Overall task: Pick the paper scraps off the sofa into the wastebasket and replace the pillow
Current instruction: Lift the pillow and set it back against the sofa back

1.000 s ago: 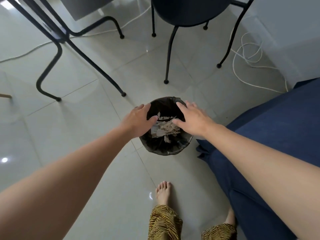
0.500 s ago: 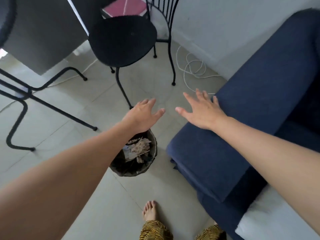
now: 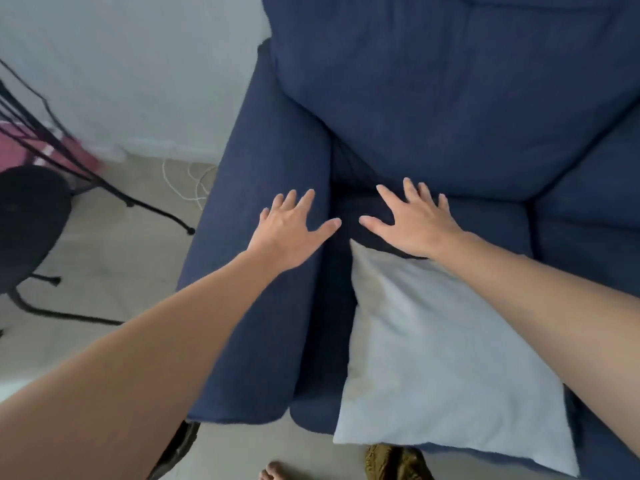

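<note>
Hands: left hand (image 3: 289,232) and right hand (image 3: 414,225) spread open, empty.
Pillow (image 3: 440,358): long axis runs toward the sofa (image 3: 450,98) back, overhanging the seat's front edge.

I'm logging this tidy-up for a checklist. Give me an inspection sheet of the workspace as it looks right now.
Surface: navy sofa, seat cushion partly covered; no paper scraps seen on it.
Job's things: white pillow lies flat on the seat, near corner overhanging the front edge; wastebasket rim only, at the bottom edge.
Clutter: nothing seen.
Hands: left hand open above the armrest; right hand open above the pillow's far corner; both empty.
Cables: white cable coiled on the floor by the wall.
Surroundings: black chair, tiled floor, pink item, blurred.
</note>
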A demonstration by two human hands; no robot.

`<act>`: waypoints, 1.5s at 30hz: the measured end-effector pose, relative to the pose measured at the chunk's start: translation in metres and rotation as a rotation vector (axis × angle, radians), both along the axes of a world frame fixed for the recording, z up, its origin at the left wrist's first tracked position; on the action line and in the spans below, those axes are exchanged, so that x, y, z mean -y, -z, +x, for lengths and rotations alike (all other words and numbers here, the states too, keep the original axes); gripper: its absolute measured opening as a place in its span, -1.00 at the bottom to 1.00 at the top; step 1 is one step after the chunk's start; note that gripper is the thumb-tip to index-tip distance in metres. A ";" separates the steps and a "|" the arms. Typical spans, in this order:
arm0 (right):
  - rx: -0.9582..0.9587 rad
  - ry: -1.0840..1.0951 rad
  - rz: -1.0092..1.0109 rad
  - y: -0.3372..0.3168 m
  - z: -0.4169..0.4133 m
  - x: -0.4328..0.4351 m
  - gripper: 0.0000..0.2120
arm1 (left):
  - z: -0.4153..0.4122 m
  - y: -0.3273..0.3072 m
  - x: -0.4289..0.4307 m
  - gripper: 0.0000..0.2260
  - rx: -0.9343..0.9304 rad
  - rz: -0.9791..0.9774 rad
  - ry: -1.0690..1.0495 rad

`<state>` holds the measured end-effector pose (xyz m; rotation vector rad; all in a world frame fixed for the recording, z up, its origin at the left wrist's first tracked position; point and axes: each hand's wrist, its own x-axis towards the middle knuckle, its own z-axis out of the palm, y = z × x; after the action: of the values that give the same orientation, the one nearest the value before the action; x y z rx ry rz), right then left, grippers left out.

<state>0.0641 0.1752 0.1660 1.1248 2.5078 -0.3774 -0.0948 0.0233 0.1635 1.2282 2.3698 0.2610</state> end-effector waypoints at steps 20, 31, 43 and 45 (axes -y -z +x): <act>0.074 0.449 -0.280 0.099 0.236 -0.039 -0.08 | 0.185 0.104 -0.084 -0.06 0.076 -0.369 0.238; -0.026 0.620 -0.376 0.114 0.240 -0.025 -0.01 | 0.193 0.117 -0.065 -0.02 0.105 -0.394 -0.012; -0.153 0.970 -0.548 0.120 0.240 -0.033 0.28 | 0.206 0.118 -0.053 0.00 0.463 -0.378 -0.503; -0.205 1.036 -0.572 0.121 0.238 -0.033 0.31 | 0.205 0.117 -0.055 0.04 0.465 -0.343 -0.532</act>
<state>0.3018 0.2087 0.0455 2.0604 1.5330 -1.4042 0.1102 0.0784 0.0469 0.3186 2.1578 0.2560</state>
